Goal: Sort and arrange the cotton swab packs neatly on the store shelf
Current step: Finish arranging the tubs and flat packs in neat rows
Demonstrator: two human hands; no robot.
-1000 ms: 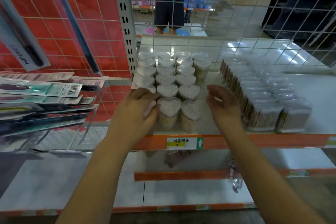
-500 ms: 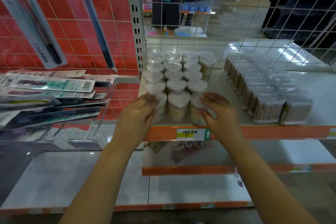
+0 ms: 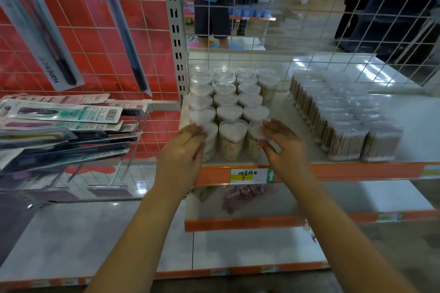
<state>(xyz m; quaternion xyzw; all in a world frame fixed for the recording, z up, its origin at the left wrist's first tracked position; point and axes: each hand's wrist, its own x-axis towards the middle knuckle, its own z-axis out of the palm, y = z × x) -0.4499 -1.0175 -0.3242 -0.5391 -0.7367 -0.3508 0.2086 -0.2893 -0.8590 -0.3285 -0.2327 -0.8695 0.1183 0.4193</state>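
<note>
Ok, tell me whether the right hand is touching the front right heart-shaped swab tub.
Touching. The head view shows the right hand with its fingertips laid against the side and lid of the front right heart-shaped tub.

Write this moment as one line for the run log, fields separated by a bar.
left hand: touches front-left heart-shaped swab pack | right hand: touches front-right pack | shelf: front row between hands
</note>
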